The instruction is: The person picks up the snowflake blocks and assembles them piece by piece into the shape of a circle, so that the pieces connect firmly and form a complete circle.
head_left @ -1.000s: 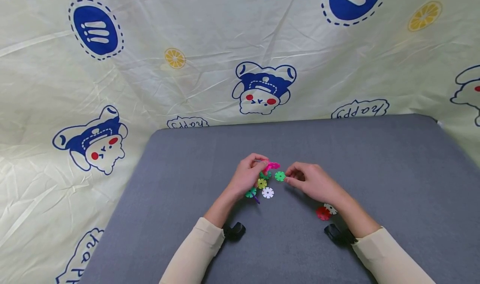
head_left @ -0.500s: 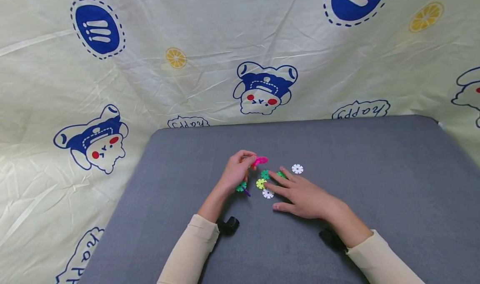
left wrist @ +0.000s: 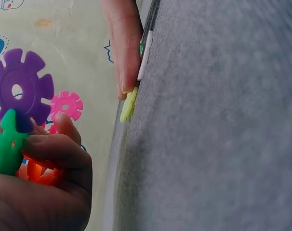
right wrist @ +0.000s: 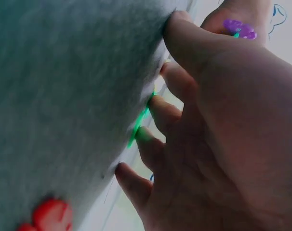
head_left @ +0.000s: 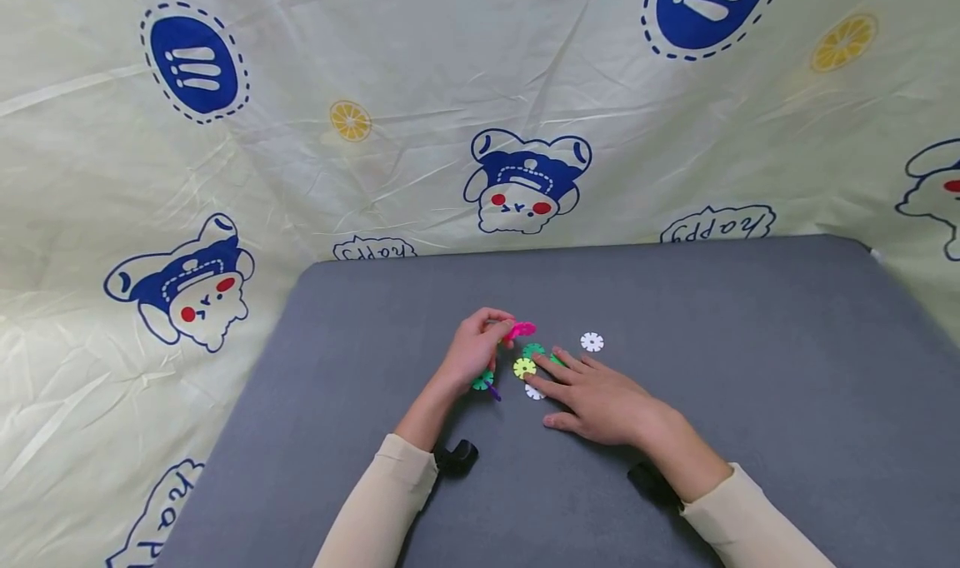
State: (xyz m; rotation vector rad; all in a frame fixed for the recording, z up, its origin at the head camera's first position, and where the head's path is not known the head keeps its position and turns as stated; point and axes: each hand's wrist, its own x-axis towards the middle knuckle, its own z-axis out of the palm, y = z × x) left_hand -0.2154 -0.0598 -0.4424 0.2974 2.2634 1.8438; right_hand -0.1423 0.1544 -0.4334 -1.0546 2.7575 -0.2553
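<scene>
My left hand (head_left: 468, 351) holds a joined cluster of notched plastic snowflake discs above the table. A purple disc (left wrist: 37, 91), a green disc (left wrist: 6, 151), orange pieces (left wrist: 50, 177) and a pink disc (left wrist: 73, 107) show in the left wrist view. My right hand (head_left: 603, 401) lies with fingers spread over loose discs. Its fingertips touch a yellow disc (head_left: 523, 369) and reach a teal disc (head_left: 533, 350). Partly under the fingers are a bright green disc (head_left: 556, 359) and a white disc (head_left: 533, 392).
Another white disc (head_left: 592, 341) lies apart, beyond the right hand. A red piece (right wrist: 53, 215) is on the table in the right wrist view; the right arm hides it from the head view. Behind the grey table (head_left: 720, 301) hangs a printed sheet (head_left: 420, 176).
My right hand has swung left and spread its fingers over the loose discs. The left hand has shifted slightly left with its cluster. A white disc now shows beyond the right hand.
</scene>
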